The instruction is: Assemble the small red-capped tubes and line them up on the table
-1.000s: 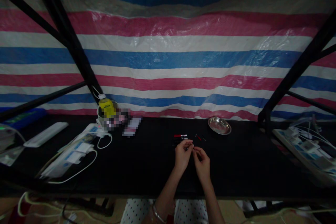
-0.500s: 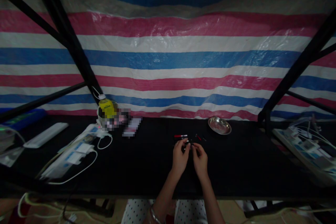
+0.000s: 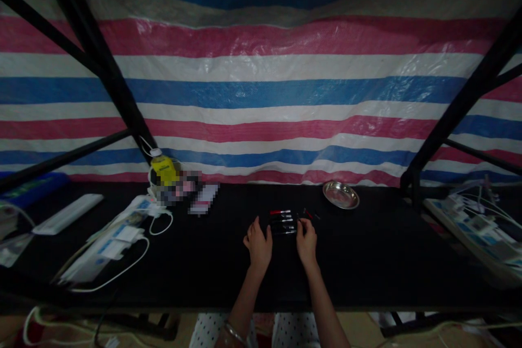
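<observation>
A short row of slim pen-like tubes lies on the black table (image 3: pixel 379 261) between my hands. The red tube (image 3: pixel 280 212) is farthest from me, and several black tubes (image 3: pixel 281 221) lie nearer, all with shiny right ends. My left hand (image 3: pixel 258 246) is just left of the row, fingers apart and holding nothing. At the row's right end, my right hand (image 3: pixel 306 240) has thumb and fingertips pinched together; what is between them is too small to make out. Just beyond it lie a small red piece (image 3: pixel 308 214) and a tiny dark piece (image 3: pixel 317 217).
A round metal dish (image 3: pixel 341 196) sits at the back right. To the left are a yellow-labelled bottle (image 3: pixel 163 167), a blurred-out phone-like slab (image 3: pixel 204 199), and a power strip (image 3: pixel 122 242) with white cables. More chargers and cables (image 3: pixel 485 228) lie at the far right.
My hands have moved apart. My left hand has gone left and opened, uncovering the black tubes. My right hand has shifted slightly left, its fingertips still pinched.
</observation>
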`<state>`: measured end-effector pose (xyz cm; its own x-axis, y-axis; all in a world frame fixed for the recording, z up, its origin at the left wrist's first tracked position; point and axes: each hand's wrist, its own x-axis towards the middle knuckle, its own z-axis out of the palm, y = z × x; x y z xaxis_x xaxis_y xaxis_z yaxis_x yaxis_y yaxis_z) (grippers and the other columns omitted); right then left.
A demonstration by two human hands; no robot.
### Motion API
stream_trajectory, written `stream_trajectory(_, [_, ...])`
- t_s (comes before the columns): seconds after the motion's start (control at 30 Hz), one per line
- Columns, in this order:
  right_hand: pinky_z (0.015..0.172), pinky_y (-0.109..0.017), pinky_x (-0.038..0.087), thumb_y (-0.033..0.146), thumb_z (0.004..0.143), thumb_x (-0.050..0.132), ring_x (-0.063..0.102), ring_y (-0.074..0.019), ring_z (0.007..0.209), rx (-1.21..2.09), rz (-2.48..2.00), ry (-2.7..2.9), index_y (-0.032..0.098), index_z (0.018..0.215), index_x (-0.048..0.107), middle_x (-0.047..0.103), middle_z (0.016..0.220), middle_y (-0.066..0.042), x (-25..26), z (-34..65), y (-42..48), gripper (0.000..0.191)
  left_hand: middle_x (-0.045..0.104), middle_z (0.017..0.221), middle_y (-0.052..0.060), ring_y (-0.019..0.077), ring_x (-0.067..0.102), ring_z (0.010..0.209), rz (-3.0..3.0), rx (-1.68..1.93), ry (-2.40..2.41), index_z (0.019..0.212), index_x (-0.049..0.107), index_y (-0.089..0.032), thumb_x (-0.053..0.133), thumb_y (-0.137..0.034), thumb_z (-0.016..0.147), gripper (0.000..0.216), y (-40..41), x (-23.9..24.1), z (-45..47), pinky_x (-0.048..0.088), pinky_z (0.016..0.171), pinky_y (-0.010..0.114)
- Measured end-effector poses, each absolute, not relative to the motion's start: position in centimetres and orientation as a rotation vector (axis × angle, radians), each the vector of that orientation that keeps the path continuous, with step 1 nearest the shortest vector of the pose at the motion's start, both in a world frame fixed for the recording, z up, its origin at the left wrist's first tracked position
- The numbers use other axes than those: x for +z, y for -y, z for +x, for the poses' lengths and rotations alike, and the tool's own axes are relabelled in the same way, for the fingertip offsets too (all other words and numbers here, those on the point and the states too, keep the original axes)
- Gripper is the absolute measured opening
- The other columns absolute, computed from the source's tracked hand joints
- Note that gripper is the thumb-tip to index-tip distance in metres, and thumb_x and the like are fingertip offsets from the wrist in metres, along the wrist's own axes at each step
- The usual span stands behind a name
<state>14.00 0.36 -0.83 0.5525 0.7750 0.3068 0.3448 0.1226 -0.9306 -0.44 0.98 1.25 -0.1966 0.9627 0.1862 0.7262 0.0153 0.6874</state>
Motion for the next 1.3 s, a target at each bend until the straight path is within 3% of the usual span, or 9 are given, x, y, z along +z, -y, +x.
stream_trajectory(0.93, [0.076,-0.033,0.043,0.041,0.081,0.046,0.061,-0.0215,0.081,0.436,-1.512,1.103,0.020,0.086,0.063,0.067,0.083,-0.006,-0.8,12.8,-1.2,0.027,0.063,0.115,0.011,0.0246,0.051,0.115,1.679,1.088,-1.741,0.121,0.048,-0.019,0.043,-0.025,0.085,0.037,-1.4,1.1,0.3,0.031,0.098,0.046])
stream_trajectory(1.1, [0.074,-0.031,0.045,0.043,0.080,0.048,0.061,-0.0202,0.080,0.487,-1.417,1.047,0.019,0.086,0.062,0.066,0.083,-0.006,-0.5,12.7,-1.1,0.029,0.065,0.111,0.011,0.0244,0.055,0.111,1.590,1.228,-1.667,0.117,0.051,-0.018,0.046,-0.025,0.084,0.035,-1.6,0.6,0.2,0.035,0.097,0.047])
stream_trajectory(1.3, [0.078,-0.032,0.047,0.044,0.080,0.052,0.062,-0.0199,0.085,0.620,-1.259,0.923,0.017,0.091,0.059,0.066,0.089,-0.007,1.1,11.9,-0.6,0.030,0.065,0.106,0.012,0.0206,0.063,0.097,1.215,1.556,-1.368,0.110,0.057,-0.015,0.053,-0.036,0.081,0.036,-1.5,1.2,0.2,0.049,0.087,0.034])
